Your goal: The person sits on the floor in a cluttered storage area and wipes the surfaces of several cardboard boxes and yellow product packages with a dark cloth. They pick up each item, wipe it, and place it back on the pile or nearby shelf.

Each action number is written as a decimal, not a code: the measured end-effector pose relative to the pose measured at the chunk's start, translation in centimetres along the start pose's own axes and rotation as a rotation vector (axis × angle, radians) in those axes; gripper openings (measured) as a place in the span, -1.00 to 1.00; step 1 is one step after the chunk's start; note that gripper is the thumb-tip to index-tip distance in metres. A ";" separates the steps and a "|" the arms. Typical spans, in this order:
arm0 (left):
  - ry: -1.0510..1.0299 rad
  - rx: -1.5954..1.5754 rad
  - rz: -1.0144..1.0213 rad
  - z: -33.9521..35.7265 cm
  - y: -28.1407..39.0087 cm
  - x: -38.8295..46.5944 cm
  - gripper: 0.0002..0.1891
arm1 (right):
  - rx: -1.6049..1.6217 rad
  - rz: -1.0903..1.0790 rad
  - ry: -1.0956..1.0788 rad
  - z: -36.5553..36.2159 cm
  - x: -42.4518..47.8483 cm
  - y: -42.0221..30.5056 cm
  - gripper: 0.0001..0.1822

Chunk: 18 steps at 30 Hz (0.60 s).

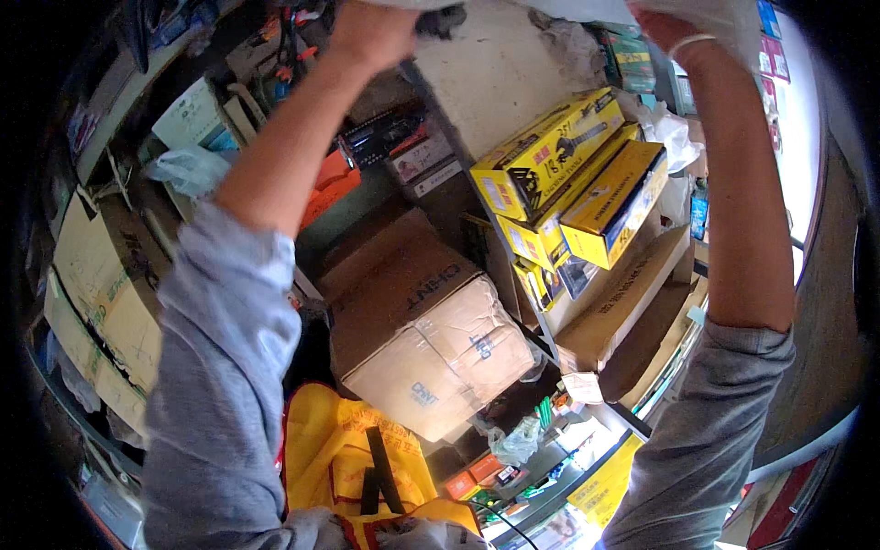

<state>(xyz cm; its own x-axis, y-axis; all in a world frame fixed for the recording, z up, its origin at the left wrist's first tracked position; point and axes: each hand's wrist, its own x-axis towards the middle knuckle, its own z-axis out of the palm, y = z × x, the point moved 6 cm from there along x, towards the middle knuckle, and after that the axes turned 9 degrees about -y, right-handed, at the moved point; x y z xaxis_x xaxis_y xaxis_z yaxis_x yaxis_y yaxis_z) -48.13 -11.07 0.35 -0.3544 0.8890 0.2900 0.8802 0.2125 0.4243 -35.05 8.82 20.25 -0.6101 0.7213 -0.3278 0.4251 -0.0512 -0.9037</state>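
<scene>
My left hand (377,36) is raised to the top edge of the view, its back towards me and its fingers cut off or hidden. Pale plastic sheeting (581,8) stretches along that edge and meets the left hand. Higher on the right, my right hand (661,26) is partly covered by the same whitish, see-through material; a white band circles its wrist. How the fingers of either hand close cannot be seen. Below and between my forearms stand yellow adjustable-wrench boxes (577,148) and a large brown CHINT carton (440,350).
An open cardboard box (622,302) sits beside the yellow boxes. A metal shelf edge (474,175) runs between these boxes and the carton. Flattened cartons (103,295) lean at left. A glass counter (550,505) with small goods lies below. A yellow apron (337,447) covers my front.
</scene>
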 end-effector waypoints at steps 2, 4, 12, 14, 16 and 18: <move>-0.150 -0.014 0.002 0.5 5.1 -3.2 -0.58 | 0.020 0.002 0.001 -0.9 -0.5 0.7 -0.56; -0.148 -0.045 0.197 1.7 9.1 -7.4 -0.60 | 0.032 0.006 -0.024 -0.5 -0.1 1.1 -0.55; -0.664 -0.204 -0.339 1.7 -4.4 -1.2 -0.59 | 0.075 0.045 -0.061 0.3 -1.7 3.7 -0.53; -0.462 -0.100 -0.313 1.2 -4.9 -0.7 -0.59 | 0.080 0.060 -0.076 0.7 -2.0 4.8 -0.53; -0.266 0.028 -0.313 -0.2 -5.6 -1.5 -0.55 | 0.113 0.079 -0.133 1.6 -0.9 5.9 -0.52; -0.122 0.214 -0.191 1.5 -5.4 -5.9 -0.59 | 0.108 0.091 -0.176 3.5 -1.7 6.2 -0.52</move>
<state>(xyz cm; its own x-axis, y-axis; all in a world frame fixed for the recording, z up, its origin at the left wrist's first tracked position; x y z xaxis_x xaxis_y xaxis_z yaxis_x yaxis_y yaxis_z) -50.34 -16.84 -4.96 -0.4911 0.8639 0.1119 0.8522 0.4499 0.2672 -33.78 4.84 14.25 -0.6838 0.5792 -0.4437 0.4154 -0.1909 -0.8894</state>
